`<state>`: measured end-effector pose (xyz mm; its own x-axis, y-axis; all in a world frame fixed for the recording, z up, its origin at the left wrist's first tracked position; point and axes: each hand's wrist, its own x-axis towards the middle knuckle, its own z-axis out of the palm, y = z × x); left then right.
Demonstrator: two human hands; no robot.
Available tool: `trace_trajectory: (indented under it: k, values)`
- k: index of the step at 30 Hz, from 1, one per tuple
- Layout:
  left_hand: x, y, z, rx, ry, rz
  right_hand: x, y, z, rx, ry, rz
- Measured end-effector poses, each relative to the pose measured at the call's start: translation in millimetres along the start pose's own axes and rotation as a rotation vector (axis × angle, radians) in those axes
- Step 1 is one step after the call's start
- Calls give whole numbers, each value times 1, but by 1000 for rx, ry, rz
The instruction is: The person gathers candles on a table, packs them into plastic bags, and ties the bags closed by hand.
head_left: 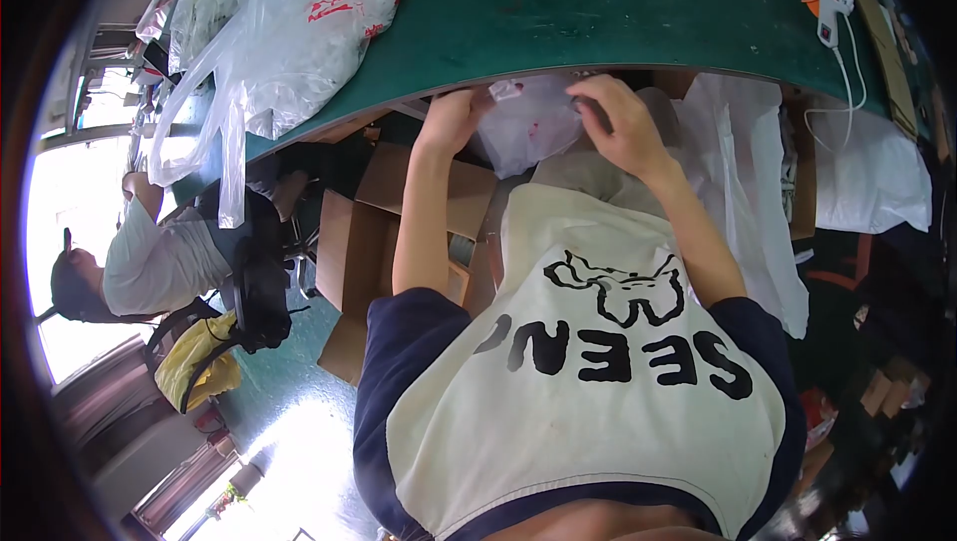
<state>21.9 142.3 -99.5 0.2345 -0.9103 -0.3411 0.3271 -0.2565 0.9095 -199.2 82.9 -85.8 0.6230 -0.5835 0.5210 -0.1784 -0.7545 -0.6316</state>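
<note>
A translucent plastic bag (528, 127) with small red marks hangs over my lap, just below the table's front edge. At its left side, my left hand (454, 122) is closed on the bag's edge, with the fingertips partly hidden. My right hand (620, 122) is at the bag's right side, its fingers curved and the thumb apart from them. I see nothing held in it. What the bag contains cannot be made out.
A large clear bag with red print (319, 22) lies on the green table (558, 12). A white glue gun (822, 2) with a cord is at right. Open cardboard boxes (349, 252) stand at my left. White plastic sheeting (743, 172) hangs at right. Another person (164, 252) sits at left.
</note>
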Motion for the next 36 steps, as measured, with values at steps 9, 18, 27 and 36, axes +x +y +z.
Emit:
trace_trajectory:
  k: [9, 18, 27, 36]
  values:
    - [-8, -2, -33, 260, -20, 490, -99, 66, -7, -189, -197, 325]
    - [55, -44, -126, 1369, 230, 604, -155, 88, 7, -87, -156, 461]
    - [97, -147, -135, 392, 213, -380, -157, 94, 13, -86, -133, 517]
    - [94, -194, -200, 476, 70, 53, -158, 92, 15, -89, -138, 505]
